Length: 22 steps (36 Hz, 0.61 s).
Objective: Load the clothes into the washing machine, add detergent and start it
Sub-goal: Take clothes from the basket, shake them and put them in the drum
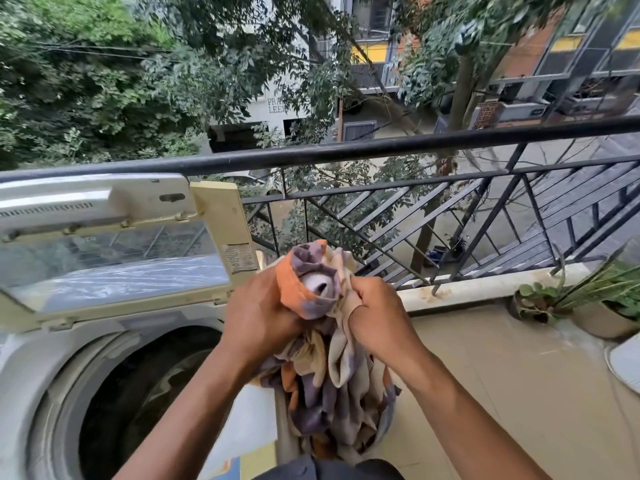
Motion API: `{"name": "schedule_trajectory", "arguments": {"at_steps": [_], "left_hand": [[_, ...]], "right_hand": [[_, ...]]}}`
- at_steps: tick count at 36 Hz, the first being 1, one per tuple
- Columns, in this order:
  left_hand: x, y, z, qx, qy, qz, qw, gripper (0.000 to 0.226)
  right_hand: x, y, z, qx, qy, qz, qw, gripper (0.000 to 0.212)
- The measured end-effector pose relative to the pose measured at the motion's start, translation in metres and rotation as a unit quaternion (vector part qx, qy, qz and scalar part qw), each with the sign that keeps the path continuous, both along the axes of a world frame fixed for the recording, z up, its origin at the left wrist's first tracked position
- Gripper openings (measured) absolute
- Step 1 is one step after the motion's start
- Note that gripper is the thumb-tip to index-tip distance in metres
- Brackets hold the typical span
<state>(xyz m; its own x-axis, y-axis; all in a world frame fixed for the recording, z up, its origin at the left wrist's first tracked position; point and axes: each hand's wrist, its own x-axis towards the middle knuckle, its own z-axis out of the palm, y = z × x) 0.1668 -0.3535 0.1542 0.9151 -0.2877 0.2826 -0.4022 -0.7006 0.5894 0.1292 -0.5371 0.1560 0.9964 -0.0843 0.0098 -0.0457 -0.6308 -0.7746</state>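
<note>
A top-loading washing machine (31,368) stands at the lower left with its lid (114,237) raised and its dark drum (138,403) open. My left hand (258,315) and my right hand (375,317) both grip a bunched cloth (332,386) patterned in orange, purple and cream. The cloth is held up to the right of the drum, beside the machine. Its lower folds hang down into what looks like a container near my body, mostly hidden.
A black metal railing (381,152) runs across the balcony just behind the machine and my hands. Potted plants (595,303) stand on the tiled floor at the right, with a white object (627,362) at the right edge. Trees and buildings lie beyond.
</note>
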Motion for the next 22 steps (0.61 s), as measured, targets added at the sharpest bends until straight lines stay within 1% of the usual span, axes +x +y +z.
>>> {"name": "schedule_trajectory", "arguments": {"at_steps": [1,3,4,6,7,8,9,10,12,14,15,17,19,20,22], "left_hand": [[-0.001,-0.001,-0.003,-0.005,-0.019,0.002,1.000,0.054],[-0.002,-0.002,-0.010,-0.030,-0.030,0.015,0.999,0.046],[-0.002,-0.001,-0.013,-0.058,-0.022,0.023,0.998,0.043],[-0.001,0.003,-0.016,-0.140,0.017,0.053,0.989,0.035],[0.001,0.005,-0.016,-0.177,0.034,0.072,0.981,0.030],[0.003,0.008,-0.014,-0.210,0.036,0.087,0.973,0.027],[0.006,0.011,-0.012,-0.235,0.030,0.096,0.967,0.026],[0.008,0.012,-0.007,-0.262,0.020,0.099,0.960,0.026],[0.010,0.013,0.006,-0.335,0.012,0.105,0.936,0.029],[0.011,0.014,0.018,-0.382,-0.001,0.124,0.916,0.039],[0.010,0.013,0.024,-0.398,-0.007,0.132,0.908,0.040],[0.016,0.019,0.027,-0.416,-0.012,0.155,0.896,0.041],[0.022,0.026,0.031,-0.408,0.001,0.183,0.895,0.051],[0.023,0.028,0.034,-0.400,-0.007,0.172,0.900,0.052],[0.021,0.031,0.036,-0.348,-0.036,0.131,0.928,0.048]], "right_hand": [[0.001,-0.002,-0.004,0.009,-0.005,0.006,1.000,0.021],[0.001,-0.009,-0.012,0.030,-0.018,0.019,0.999,0.020],[0.000,-0.012,-0.013,0.043,-0.025,0.027,0.998,0.023],[-0.001,-0.018,-0.017,0.054,-0.028,0.032,0.998,0.038],[-0.002,-0.021,-0.020,0.056,-0.033,0.028,0.997,0.035],[-0.003,-0.024,-0.025,0.054,-0.035,0.020,0.998,0.026],[-0.003,-0.027,-0.030,0.047,-0.034,0.013,0.998,0.014],[-0.004,-0.029,-0.037,0.037,-0.023,0.007,0.999,0.010],[-0.005,-0.034,-0.051,0.020,0.007,-0.006,1.000,0.021],[-0.007,-0.038,-0.070,0.027,0.029,-0.011,0.999,0.018],[-0.007,-0.041,-0.082,0.028,0.040,-0.002,0.999,0.018],[-0.007,-0.049,-0.112,0.039,0.068,0.017,0.997,0.023],[-0.009,-0.049,-0.121,0.067,0.081,0.019,0.994,0.018],[-0.010,-0.045,-0.114,0.085,0.083,0.008,0.993,0.018],[-0.007,-0.039,-0.102,0.124,0.089,-0.023,0.988,0.026]]}}
